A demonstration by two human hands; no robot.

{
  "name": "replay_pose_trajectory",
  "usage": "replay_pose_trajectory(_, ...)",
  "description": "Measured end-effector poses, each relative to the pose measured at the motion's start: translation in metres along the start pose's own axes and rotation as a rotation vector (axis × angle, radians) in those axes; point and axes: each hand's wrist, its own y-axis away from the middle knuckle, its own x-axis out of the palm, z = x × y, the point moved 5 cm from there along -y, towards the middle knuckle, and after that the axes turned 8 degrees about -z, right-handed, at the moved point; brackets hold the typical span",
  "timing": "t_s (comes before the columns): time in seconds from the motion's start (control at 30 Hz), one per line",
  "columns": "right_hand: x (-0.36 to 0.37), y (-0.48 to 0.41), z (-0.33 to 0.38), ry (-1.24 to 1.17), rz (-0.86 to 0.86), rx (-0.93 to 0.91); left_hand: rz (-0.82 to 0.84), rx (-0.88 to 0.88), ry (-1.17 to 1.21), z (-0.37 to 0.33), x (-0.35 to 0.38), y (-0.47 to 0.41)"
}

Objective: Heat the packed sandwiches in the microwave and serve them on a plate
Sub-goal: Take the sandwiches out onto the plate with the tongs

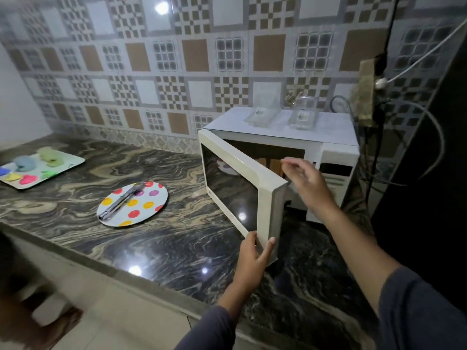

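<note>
A white microwave [336,140] stands on the marble counter at the right, its door [267,198] swung partly open toward me. My left hand [252,258] grips the door's lower free corner, thumb on the edge. My right hand [305,183] hovers with relaxed fingers in front of the cavity opening, holding nothing. Inside the cavity something brown shows, too dim to identify. Two clear plastic clamshell boxes [262,114] [303,117] sit open on top of the microwave. A round plate with coloured dots [149,205] lies on the counter to the left, with metal tongs [121,202] on it.
A rectangular tray [73,161] with several coloured soft lumps sits at the far left of the counter [177,248]. Cables [434,137] and a wall socket hang right of the microwave. A patterned tile wall runs behind. The counter's front edge crosses diagonally below.
</note>
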Motion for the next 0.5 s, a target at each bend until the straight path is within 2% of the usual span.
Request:
replay_pose_trajectory(0.03,0.009,0.012,0.009,0.012,0.084,-0.041,-0.013,0.003,0.022,0.004,-0.003,0.004)
replay_pose_trajectory(0.1,0.023,0.033,0.021,0.035,0.137,-0.140,-0.036,0.015,0.015,0.010,-0.012,0.011)
replay_pose_trajectory(0.27,0.064,0.075,0.050,0.006,0.055,-0.250,-0.017,0.044,-0.014,0.021,-0.065,0.027)
replay_pose_trajectory(0.37,0.106,0.100,0.072,0.049,0.026,-0.323,0.002,0.077,-0.003,0.033,-0.114,0.029)
replay_pose_trajectory(0.5,0.172,0.130,0.103,0.087,-0.007,-0.400,0.006,0.037,-0.014,0.055,-0.180,0.022)
